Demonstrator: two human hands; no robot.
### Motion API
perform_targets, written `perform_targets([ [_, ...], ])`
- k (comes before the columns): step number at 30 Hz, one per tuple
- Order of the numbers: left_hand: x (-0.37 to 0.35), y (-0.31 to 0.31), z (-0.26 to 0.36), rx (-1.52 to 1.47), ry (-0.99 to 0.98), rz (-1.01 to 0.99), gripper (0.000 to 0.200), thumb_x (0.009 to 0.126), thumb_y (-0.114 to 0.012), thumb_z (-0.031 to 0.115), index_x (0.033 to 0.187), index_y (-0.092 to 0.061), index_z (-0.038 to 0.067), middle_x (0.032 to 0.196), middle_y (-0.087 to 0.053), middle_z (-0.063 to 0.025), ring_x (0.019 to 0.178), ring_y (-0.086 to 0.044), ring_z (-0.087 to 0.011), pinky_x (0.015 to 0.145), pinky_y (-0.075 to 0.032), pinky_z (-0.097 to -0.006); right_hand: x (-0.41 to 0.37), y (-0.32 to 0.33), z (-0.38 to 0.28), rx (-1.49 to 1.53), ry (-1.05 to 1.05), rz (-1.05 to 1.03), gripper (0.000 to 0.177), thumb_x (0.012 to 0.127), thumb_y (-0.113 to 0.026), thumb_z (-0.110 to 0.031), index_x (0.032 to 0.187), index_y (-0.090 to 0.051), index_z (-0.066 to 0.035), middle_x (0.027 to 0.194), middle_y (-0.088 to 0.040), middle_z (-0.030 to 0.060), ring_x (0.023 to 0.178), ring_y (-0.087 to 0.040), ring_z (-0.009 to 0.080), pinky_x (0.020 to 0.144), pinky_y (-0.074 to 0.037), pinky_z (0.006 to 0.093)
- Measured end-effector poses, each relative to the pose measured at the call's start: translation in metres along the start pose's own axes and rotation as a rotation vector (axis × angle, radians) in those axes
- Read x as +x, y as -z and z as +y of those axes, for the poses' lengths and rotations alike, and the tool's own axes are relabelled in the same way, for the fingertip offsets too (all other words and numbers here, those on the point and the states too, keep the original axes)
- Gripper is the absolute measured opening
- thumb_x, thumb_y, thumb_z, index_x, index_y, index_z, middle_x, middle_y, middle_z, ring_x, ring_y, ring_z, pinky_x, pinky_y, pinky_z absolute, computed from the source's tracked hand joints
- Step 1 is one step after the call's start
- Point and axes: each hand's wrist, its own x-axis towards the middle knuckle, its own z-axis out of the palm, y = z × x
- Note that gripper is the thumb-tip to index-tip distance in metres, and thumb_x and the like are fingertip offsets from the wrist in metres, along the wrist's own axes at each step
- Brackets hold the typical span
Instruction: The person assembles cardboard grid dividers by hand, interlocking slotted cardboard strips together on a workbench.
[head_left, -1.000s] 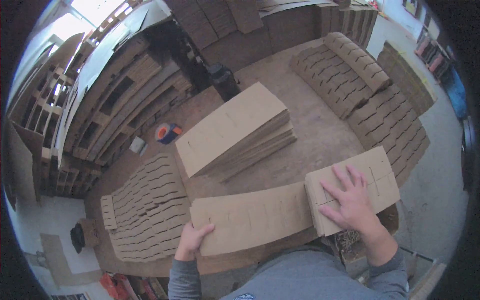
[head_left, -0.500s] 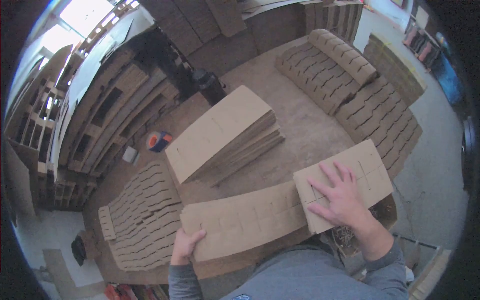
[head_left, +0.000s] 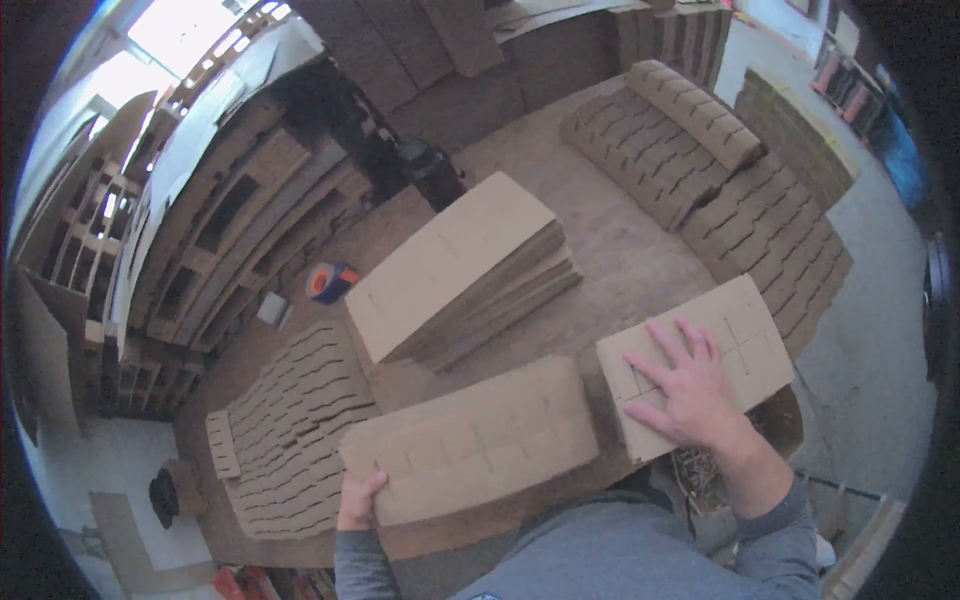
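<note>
Head view: the left hand [head_left: 358,502] grips a long slotted cardboard sheet [head_left: 470,440] at its near left corner. Its fingers [head_left: 366,487] are curled shut over the edge there, while the palm side is hidden under the sheet. The sheet runs from that hand off to the right, bows slightly upward in the middle, and lies over the near part of the brown surface [head_left: 620,260], just in front of the person's grey-clad chest.

The right hand [head_left: 692,392] lies flat, palm down, on a short stack of slotted pieces [head_left: 745,325] at the right near corner of the surface. Its fingers [head_left: 668,348] are spread wide apart and press on the top piece without closing around anything. The sheet's right end stops just beside this stack, and I cannot tell whether the two touch.

Beyond the sheet, in the middle of the surface, stands a tall pile of plain cardboard panels [head_left: 465,265], set at a slant. Left of the sheet, rows of notched strips [head_left: 290,420] are laid out overlapping like shingles. A similar, larger spread of overlapped strips [head_left: 690,150] covers the far right of the surface. An orange-and-blue tape roll [head_left: 332,282] sits to the left of the tall pile, with a small white object [head_left: 270,310] just beside it. A dark cylindrical container [head_left: 430,168] stands behind the pile. Cardboard racks [head_left: 210,230] lean along the left side of the room.
</note>
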Motion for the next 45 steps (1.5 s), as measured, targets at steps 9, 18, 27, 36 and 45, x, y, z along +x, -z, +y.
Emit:
perform_targets([
  [9, 0.001, 0.023, 0.028, -0.229, -0.355, 0.113, 0.062, 0.082, -0.069, 0.022, 0.136, -0.046, 0.003, 0.133, -0.057, -0.0118, 0.117, -0.057, -0.0268, 0.099, -0.048, -0.0413, 0.0, 0.002, -0.002, 0.001, -0.004, -0.028, 0.063, 0.084, -0.053, -0.067, 0.135, -0.056, -0.029, 0.148, -0.042, 0.0142, 0.131, -0.035, 0.0451, 0.105, -0.029, 0.0602],
  [18, 0.123, -0.056, 0.142, -0.508, -0.098, 0.036, 0.051, 0.094, -0.059, 0.033, 0.136, -0.051, 0.004, 0.129, -0.061, -0.0151, 0.113, -0.062, -0.0292, 0.098, -0.052, -0.043, 0.0, -0.007, 0.0, -0.076, 0.038, 0.022, 0.062, 0.086, -0.051, -0.066, 0.137, -0.052, -0.031, 0.146, -0.045, 0.0145, 0.13, -0.038, 0.0468, 0.101, -0.032, 0.061],
  [27, 0.194, -0.066, 0.167, 0.062, 0.138, 0.209, 0.053, 0.087, -0.072, 0.029, 0.124, -0.054, -0.005, 0.111, -0.068, -0.0144, 0.095, -0.068, -0.0267, 0.08, -0.059, -0.0381, 0.004, -0.004, -0.002, -0.112, -0.005, -0.004, 0.063, 0.087, -0.043, -0.071, 0.137, -0.054, -0.033, 0.147, -0.044, 0.0131, 0.13, -0.037, 0.0442, 0.106, -0.029, 0.0568],
  [36, 0.169, -0.066, 0.181, 0.817, -0.521, 0.564, 0.087, 0.08, -0.071, 0.051, 0.142, -0.036, 0.002, 0.143, -0.042, -0.0168, 0.126, -0.048, -0.0269, 0.104, -0.039, -0.0403, 0.009, -0.002, -0.005, -0.147, -0.007, -0.037, 0.076, 0.087, -0.038, -0.075, 0.136, -0.055, -0.018, 0.142, -0.048, 0.019, 0.131, -0.04, 0.0437, 0.111, -0.028, 0.0535],
  [45, 0.107, -0.252, 0.12, 0.433, -0.806, -0.488, 0.061, 0.091, -0.059, 0.049, 0.133, -0.051, 0.005, 0.125, -0.057, -0.0135, 0.115, -0.056, -0.0259, 0.098, -0.046, -0.0394, -0.052, 0.023, 0.014, 0.102, -0.164, 0.554, 0.067, 0.091, -0.05, -0.062, 0.135, -0.052, -0.011, 0.139, -0.046, 0.0212, 0.126, -0.043, 0.0403, 0.108, -0.03, 0.0523],
])
